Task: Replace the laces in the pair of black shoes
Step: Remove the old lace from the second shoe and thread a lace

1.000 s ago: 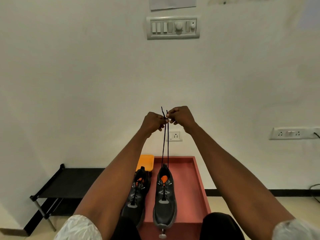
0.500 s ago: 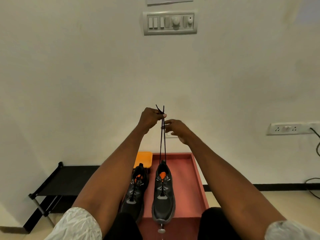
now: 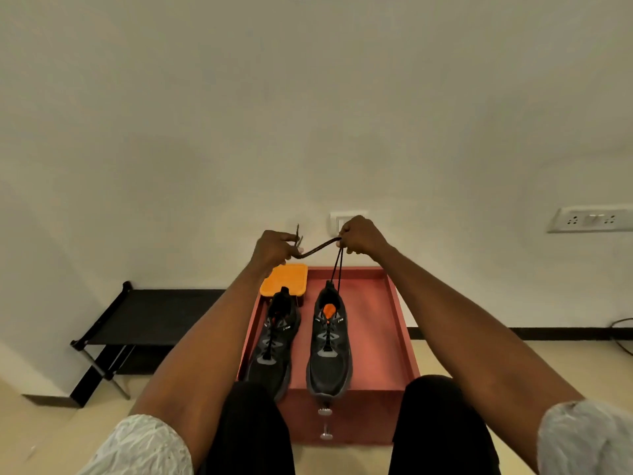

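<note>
Two black shoes stand side by side on a red table [image 3: 383, 337]. The right shoe [image 3: 329, 344] has an orange tongue tab, and its black lace [image 3: 337, 269] rises in two strands from the top eyelets. My right hand [image 3: 361, 236] grips both strands high above the shoe. From there the lace runs sideways to my left hand [image 3: 274, 250], which pinches it near the tips; the tips stick up above the fingers. The left shoe [image 3: 274, 337] is laced and partly hidden by my left forearm.
An orange lidded box [image 3: 284, 279] sits at the table's far left corner. A black metal rack [image 3: 144, 313] stands to the left against the wall. Wall sockets [image 3: 589, 219] are at the right. A knob [image 3: 324, 423] sticks out of the table front between my knees.
My hands have drawn apart: the right one closed on both strands and moved right, the left one carried the lace ends to the left. The camera tilted down.
</note>
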Action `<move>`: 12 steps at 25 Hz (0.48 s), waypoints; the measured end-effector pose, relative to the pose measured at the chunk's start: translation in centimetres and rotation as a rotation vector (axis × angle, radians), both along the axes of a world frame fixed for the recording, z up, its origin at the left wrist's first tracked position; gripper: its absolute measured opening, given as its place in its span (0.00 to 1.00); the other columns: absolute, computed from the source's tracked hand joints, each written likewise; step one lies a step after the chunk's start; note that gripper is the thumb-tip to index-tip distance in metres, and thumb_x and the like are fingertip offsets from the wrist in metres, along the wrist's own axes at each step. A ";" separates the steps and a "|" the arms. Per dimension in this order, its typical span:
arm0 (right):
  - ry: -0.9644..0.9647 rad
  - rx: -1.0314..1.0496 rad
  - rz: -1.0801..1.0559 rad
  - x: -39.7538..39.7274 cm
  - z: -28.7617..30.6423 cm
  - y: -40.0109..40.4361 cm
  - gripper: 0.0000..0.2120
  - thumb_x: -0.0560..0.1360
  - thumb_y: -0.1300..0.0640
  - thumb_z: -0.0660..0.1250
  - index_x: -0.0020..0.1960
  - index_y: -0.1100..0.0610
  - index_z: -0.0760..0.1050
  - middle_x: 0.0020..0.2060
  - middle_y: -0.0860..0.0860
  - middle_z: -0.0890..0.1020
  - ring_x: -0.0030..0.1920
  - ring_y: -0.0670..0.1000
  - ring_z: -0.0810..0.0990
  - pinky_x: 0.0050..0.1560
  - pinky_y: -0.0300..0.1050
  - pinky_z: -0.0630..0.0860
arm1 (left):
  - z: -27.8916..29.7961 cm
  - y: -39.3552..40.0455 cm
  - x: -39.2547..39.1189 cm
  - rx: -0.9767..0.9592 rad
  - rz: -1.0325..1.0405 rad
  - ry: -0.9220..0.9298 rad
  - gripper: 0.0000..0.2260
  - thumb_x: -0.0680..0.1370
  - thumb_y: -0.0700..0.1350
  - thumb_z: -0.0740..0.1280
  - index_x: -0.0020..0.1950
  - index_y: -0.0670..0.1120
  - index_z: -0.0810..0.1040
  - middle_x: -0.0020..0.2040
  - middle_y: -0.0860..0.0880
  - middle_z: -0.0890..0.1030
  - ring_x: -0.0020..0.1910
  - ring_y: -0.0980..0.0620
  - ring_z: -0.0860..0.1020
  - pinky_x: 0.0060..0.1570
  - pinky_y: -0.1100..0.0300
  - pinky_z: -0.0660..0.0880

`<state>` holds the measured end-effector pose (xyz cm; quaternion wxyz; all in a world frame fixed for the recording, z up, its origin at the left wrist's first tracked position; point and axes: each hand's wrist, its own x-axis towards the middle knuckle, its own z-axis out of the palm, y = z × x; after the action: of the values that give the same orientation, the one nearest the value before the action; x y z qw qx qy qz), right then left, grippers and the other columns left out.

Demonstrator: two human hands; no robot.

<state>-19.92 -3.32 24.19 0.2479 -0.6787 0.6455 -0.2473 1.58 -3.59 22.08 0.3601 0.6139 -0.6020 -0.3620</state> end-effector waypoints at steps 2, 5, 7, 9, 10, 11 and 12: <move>-0.119 0.039 0.032 0.1 0.2 -0.6 0.02 0.73 0.68 0.71 0.42 0.65 0.80 0.37 0.62 0.83 0.38 0.58 0.84 0.31 0.42 0.76 | -2.3 -0.2 -1.2 0.168 -0.152 -0.090 0.24 0.70 0.33 0.75 0.65 0.43 0.79 0.35 0.42 0.80 0.29 0.52 0.72 0.29 0.60 0.70; -0.243 0.062 0.110 0.4 -0.4 -0.9 0.03 0.72 0.69 0.71 0.45 0.67 0.82 0.35 0.57 0.83 0.33 0.51 0.82 0.31 0.39 0.75 | -4.4 -0.4 -4.3 0.252 -0.275 -0.069 0.21 0.71 0.33 0.75 0.63 0.40 0.80 0.36 0.42 0.79 0.28 0.53 0.70 0.29 0.61 0.68; -0.312 0.048 0.123 0.0 -1.2 -1.2 0.03 0.72 0.68 0.72 0.46 0.64 0.83 0.36 0.55 0.84 0.33 0.48 0.82 0.30 0.37 0.73 | -5.3 -1.1 -5.7 0.198 -0.290 -0.055 0.14 0.71 0.35 0.76 0.56 0.39 0.83 0.34 0.45 0.80 0.30 0.52 0.70 0.33 0.60 0.68; -0.434 0.032 0.061 -1.5 -2.7 -1.6 0.04 0.72 0.66 0.73 0.46 0.63 0.83 0.39 0.55 0.84 0.34 0.47 0.82 0.32 0.37 0.72 | -5.8 -1.9 -5.8 0.126 -0.289 -0.106 0.09 0.71 0.36 0.75 0.51 0.40 0.85 0.34 0.47 0.81 0.31 0.52 0.71 0.35 0.61 0.68; -0.491 0.033 0.011 -2.4 -3.8 -1.8 0.05 0.72 0.64 0.74 0.47 0.62 0.83 0.40 0.55 0.84 0.35 0.47 0.81 0.33 0.37 0.72 | -5.9 -2.3 -5.4 0.095 -0.290 -0.146 0.08 0.72 0.36 0.74 0.50 0.41 0.86 0.36 0.47 0.82 0.32 0.53 0.72 0.35 0.62 0.67; -0.539 0.047 -0.040 -3.1 -5.1 -1.9 0.05 0.72 0.63 0.74 0.47 0.61 0.83 0.41 0.54 0.84 0.37 0.47 0.81 0.35 0.38 0.72 | -6.1 -2.6 -5.0 0.076 -0.290 -0.171 0.08 0.72 0.36 0.73 0.50 0.42 0.86 0.38 0.47 0.82 0.32 0.55 0.73 0.34 0.62 0.68; -0.587 0.083 -0.089 -3.7 -6.7 -2.1 0.03 0.72 0.63 0.73 0.46 0.59 0.83 0.40 0.52 0.84 0.39 0.47 0.80 0.36 0.39 0.73 | -6.2 -2.8 -4.6 0.063 -0.287 -0.172 0.08 0.73 0.36 0.73 0.51 0.42 0.86 0.39 0.48 0.83 0.33 0.57 0.74 0.36 0.63 0.70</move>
<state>-23.58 -5.37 17.47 0.4404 -0.5386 0.5849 -0.4169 -3.06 -6.41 15.84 0.2324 0.5613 -0.7005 -0.3745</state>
